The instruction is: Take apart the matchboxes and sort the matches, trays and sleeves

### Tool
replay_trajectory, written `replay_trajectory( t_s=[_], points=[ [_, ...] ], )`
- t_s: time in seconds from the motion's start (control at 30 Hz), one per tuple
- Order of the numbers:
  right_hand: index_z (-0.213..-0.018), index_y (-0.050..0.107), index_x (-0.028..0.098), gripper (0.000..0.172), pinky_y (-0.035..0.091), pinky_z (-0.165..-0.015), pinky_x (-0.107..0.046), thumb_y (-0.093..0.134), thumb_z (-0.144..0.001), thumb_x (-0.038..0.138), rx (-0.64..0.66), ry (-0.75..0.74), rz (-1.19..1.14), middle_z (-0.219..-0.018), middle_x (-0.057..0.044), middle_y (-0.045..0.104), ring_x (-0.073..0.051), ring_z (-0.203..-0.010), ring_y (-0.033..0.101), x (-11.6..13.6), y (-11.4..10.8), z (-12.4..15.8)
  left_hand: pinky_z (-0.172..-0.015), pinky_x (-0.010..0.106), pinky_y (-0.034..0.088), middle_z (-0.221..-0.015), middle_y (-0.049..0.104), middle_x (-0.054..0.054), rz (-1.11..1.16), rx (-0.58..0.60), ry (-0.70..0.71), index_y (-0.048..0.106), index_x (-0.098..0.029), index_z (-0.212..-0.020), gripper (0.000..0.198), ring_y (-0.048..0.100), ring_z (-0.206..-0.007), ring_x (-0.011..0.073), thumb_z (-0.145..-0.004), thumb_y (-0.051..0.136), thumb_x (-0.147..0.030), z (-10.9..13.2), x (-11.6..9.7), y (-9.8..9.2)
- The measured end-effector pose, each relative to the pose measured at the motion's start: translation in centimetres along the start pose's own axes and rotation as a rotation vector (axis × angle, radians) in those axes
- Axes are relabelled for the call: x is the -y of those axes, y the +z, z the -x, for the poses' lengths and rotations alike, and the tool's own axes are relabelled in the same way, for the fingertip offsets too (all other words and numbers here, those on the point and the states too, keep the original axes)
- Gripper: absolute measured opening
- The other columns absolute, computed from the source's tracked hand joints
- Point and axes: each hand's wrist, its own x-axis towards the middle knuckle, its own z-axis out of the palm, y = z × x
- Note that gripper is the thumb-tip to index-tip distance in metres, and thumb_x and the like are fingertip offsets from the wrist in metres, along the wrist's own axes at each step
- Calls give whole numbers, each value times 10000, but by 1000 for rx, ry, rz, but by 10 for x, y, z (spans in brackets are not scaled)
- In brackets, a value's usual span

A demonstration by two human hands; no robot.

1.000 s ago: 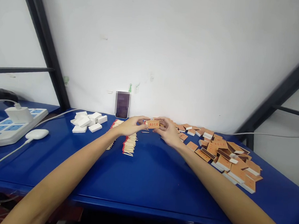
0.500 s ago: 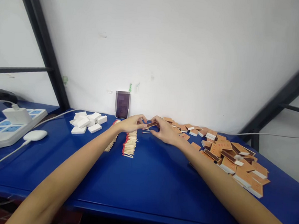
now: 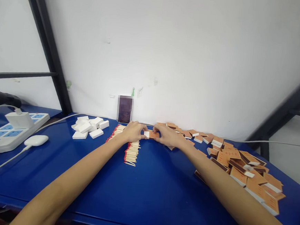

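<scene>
– Turned since half a second ago: matchbox [image 3: 153,135], from dark striker edge to printed orange face. Poking out at left end now: white tray [image 3: 146,135].
– Held where?
– Between both hands, near the wall, right of the matches [image 3: 131,154]. Resting on blue surface [image 3: 148,195] or just above? Can't tell.
– Left hand [image 3: 135,132]?
– Narrow, pinching the tray end.
– Right hand [image 3: 167,135]?
– Narrow too, fingers curled on the orange sleeve end.
– Around left hand?
– Two rows of matches, partly hidden by the arm; red heads leftward in the nearer row. Behind, phone [image 3: 125,109] leaning on wall, screen pixelated. Further left, heap of small white boxes [image 3: 86,126].
– Around right hand?
– Spread of orange matchboxes [image 3: 244,168], jumbled, some overlapping, several showing white ends.
– Far left?
– Power strip [image 3: 14,133] with white charger [image 3: 19,118] plugged in. Just beside, white cabled puck [image 3: 36,140].
</scene>
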Motion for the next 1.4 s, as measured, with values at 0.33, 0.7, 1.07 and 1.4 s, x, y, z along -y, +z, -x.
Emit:
replay_trajectory(
  t_s=[0.33,0.7,1.07,1.4],
  points=[
    [-928,524,222,196,399,-666,-283,595,-755,162,41,55,38,-967,-56,663,-202,-834,599,-18,-19,9,-902,386,456,-1016,758,57,-69,21,-17,735,-238,-1099,334,655,-1045,284,-822,731,-424,1,-3,-1],
    [-949,578,228,256,488,-718,-332,557,-848,462,-112,336,38,-1055,-88,718,-239,-874,680,-72,-57,55,-966,407,420,-1149,726,68,-98,4,8,703,-239,-1164,335,597,-1130,285,-901,608,-423,-1,-1,4],
    [-1118,602,175,368,502,-743,-335,560,-886,458,-144,532,0,-1142,-144,711,-261,-977,672,-102,-46,67,-957,419,422,-940,744,76,-50,22,-8,711,-218,-1172,379,632,-1059,295,-890,574,-431,1,-2,-1],
    [-742,576,218,232,423,-721,-338,528,-881,398,-300,349,47,-831,-53,682,-228,-807,612,-46,-67,102,-932,386,441,-1067,738,56,48,-36,27,701,-220,-1156,363,628,-1044,270,-909,554,-442,-2,-25,-10]
  ],
)
